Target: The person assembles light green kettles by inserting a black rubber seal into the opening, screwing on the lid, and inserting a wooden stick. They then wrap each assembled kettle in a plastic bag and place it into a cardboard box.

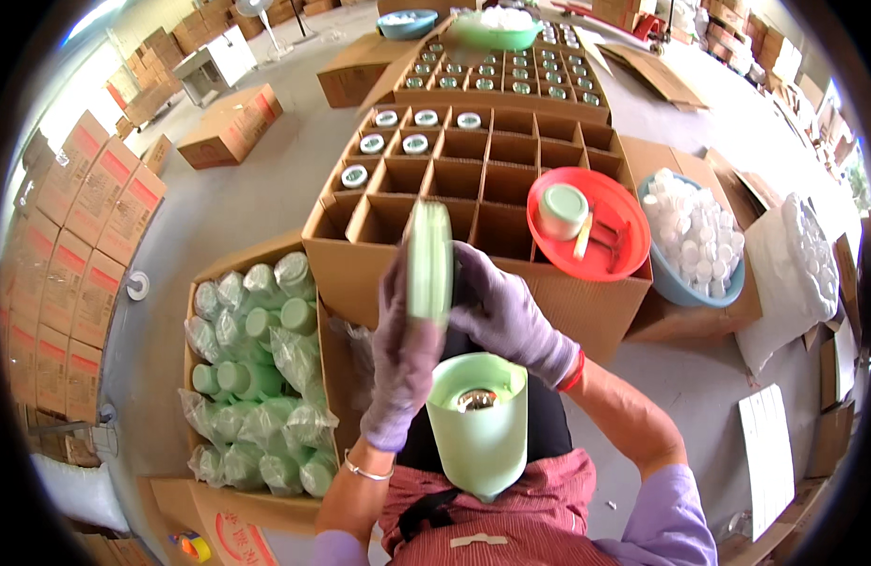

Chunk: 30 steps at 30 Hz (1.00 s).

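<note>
Green piece (431, 264) between hands (404, 363) (513, 307): blurred | container (479, 443): metallic part (476, 401) indistinct

Red characters on a carton flap (223, 524), red bands and illegible small print on stacked cartons (100, 283), red markings on a floor carton (230, 127), dark ring-shaped marks on lids (354, 176).
</note>
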Each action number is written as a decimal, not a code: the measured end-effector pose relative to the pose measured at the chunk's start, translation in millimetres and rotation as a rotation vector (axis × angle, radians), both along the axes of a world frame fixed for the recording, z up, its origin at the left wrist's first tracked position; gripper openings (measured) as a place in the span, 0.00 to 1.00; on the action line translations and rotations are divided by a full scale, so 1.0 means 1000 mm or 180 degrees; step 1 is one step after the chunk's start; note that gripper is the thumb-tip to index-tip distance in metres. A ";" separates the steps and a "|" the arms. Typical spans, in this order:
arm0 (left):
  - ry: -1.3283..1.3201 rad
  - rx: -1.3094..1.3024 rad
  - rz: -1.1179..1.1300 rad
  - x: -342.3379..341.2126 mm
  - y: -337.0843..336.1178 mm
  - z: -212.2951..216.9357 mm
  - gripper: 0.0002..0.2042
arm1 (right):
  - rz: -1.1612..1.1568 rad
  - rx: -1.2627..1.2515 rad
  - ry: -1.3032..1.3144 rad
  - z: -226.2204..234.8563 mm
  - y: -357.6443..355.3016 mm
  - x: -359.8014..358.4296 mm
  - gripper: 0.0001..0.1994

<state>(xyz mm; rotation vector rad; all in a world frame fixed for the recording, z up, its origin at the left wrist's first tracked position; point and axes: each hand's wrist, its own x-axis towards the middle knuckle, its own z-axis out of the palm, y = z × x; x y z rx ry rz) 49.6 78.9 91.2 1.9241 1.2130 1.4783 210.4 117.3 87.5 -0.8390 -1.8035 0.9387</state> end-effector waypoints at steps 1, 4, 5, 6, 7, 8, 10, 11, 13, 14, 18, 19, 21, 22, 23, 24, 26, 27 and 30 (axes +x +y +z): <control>0.0181 0.0605 -0.0176 0.002 0.005 0.008 0.28 | 0.0277 -0.0560 0.0411 -0.007 -0.003 0.002 0.19; 0.0231 0.0342 -0.0988 -0.004 0.018 0.009 0.29 | 0.1665 -0.2018 0.0904 -0.003 -0.016 0.016 0.24; 0.0117 0.0058 -0.1144 -0.006 0.019 0.003 0.29 | 0.2071 -0.2514 0.1083 0.005 -0.022 0.024 0.25; 0.0050 -0.0103 -0.1078 -0.007 0.016 -0.001 0.29 | 0.1839 -0.2452 0.0700 0.006 -0.019 0.035 0.26; 0.0071 -0.0318 -0.1163 -0.017 0.012 -0.011 0.29 | 0.1369 -0.2651 0.0119 0.019 -0.019 0.045 0.24; 0.0092 -0.0534 -0.1245 -0.030 0.007 -0.025 0.30 | 0.1007 -0.2489 0.0065 0.014 -0.016 0.061 0.23; 0.0387 -0.0739 -0.1514 -0.049 -0.003 -0.040 0.29 | 0.0336 -0.2336 -0.0014 0.011 -0.015 0.081 0.19; 0.0661 -0.0737 -0.1694 -0.053 -0.008 -0.046 0.28 | 0.0036 -0.2351 -0.0043 0.012 -0.016 0.084 0.17; 0.0723 -0.0732 -0.2103 -0.040 -0.011 -0.047 0.32 | -0.0149 -0.1929 0.0234 -0.017 -0.017 0.075 0.12; 0.0773 -0.0709 -0.2217 -0.038 -0.009 -0.045 0.32 | -0.0003 -0.1276 -0.0067 -0.025 -0.018 0.071 0.13; 0.0799 -0.0734 -0.2316 -0.032 -0.014 -0.048 0.31 | 0.0485 -0.0830 -0.0538 -0.028 -0.028 0.037 0.18; 0.0873 -0.0676 -0.2296 -0.032 -0.016 -0.050 0.29 | 0.0574 -0.0963 -0.0612 -0.029 -0.032 0.031 0.19; 0.1010 -0.0568 -0.2282 -0.031 -0.023 -0.053 0.25 | 0.0974 -0.0875 -0.1303 -0.048 -0.032 0.025 0.24; 0.1185 -0.0573 -0.2068 -0.025 -0.032 -0.049 0.27 | 0.1154 -0.0727 -0.1302 -0.052 -0.028 0.028 0.25; 0.1571 -0.0517 -0.1825 -0.020 -0.041 -0.046 0.28 | 0.1326 -0.0578 -0.1299 -0.056 -0.025 0.032 0.26; 0.1712 -0.0545 -0.1619 -0.013 -0.049 -0.033 0.28 | 0.1532 -0.0520 -0.1141 -0.058 -0.018 0.035 0.26; 0.1046 -0.0753 -0.1380 -0.007 -0.056 -0.024 0.28 | 0.1656 -0.0536 -0.1049 -0.056 -0.022 0.046 0.30; 0.0239 -0.0925 -0.1288 -0.009 -0.057 -0.032 0.27 | 0.1687 -0.1048 -0.1139 -0.040 -0.027 0.048 0.32; -0.2076 -0.2001 -0.0895 0.000 -0.076 -0.076 0.24 | 0.1118 -0.0218 -0.1364 -0.015 -0.059 0.087 0.39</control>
